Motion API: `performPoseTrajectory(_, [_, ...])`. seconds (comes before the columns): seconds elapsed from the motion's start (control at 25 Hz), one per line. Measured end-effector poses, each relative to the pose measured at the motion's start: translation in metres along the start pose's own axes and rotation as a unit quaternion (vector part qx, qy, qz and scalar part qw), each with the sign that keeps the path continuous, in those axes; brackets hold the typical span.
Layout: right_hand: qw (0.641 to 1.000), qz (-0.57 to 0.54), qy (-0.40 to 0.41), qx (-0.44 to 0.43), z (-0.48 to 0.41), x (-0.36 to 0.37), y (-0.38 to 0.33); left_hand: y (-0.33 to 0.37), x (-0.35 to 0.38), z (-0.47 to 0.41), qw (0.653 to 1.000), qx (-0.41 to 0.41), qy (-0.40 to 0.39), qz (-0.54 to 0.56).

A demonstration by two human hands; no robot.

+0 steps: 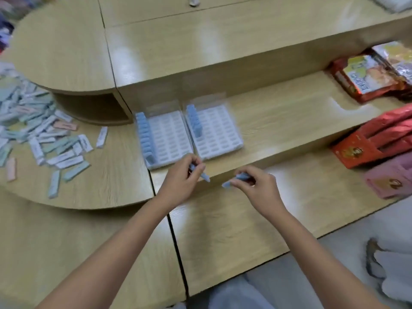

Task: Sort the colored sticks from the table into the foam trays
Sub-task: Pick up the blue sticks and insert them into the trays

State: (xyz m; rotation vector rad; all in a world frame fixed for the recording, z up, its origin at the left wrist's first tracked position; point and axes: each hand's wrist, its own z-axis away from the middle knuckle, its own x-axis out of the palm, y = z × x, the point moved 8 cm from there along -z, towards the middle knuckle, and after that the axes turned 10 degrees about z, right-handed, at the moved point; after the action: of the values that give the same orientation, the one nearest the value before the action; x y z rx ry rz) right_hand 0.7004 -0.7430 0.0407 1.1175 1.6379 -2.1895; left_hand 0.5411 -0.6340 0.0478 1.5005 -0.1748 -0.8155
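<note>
Two white foam trays stand side by side on the lower shelf. The left tray (pixel 169 139) has its left column full of blue sticks (pixel 146 137). In the right tray (pixel 219 134) a shorter row of blue sticks (pixel 195 120) fills the top left. My left hand (pixel 182 179) is shut on a blue stick (pixel 205 176) just below the left tray. To its right, my right hand (pixel 256 186) pinches another blue stick (pixel 227 185). A heap of loose pastel sticks (pixel 40 130) lies on the table at the left.
A raised wooden shelf (pixel 200 52) runs behind the trays. Red and pink snack packages (pixel 379 139) and printed packets (pixel 367 76) sit at the right. A single stray stick (pixel 101 137) lies between the heap and the trays. My lap and the floor show at the bottom right.
</note>
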Motion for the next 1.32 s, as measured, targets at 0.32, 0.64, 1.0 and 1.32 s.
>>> performPoseTrajectory(0.32, [0.986, 0.024, -0.074, -0.146, -0.122, 0.016, -0.044, 0.015, -0.035, -0.079, 0.981, 0.047, 0.093, -0.166])
performPoseTrajectory(0.64, [0.987, 0.027, -0.089, -0.135, -0.152, 0.037, -0.038, 0.016, -0.033, -0.105, 0.958, 0.088, 0.113, -0.248])
performPoseTrajectory(1.0, [0.975, 0.043, -0.058, -0.212, -0.154, 0.054, -0.043, 0.011, -0.029, -0.11, 0.964, 0.132, 0.034, -0.228])
performPoseTrajectory(1.32, [0.947, 0.098, -0.052, -0.301, -0.145, 0.062, -0.049, 0.023, -0.032, -0.108, 0.927, 0.165, -0.032, -0.335])
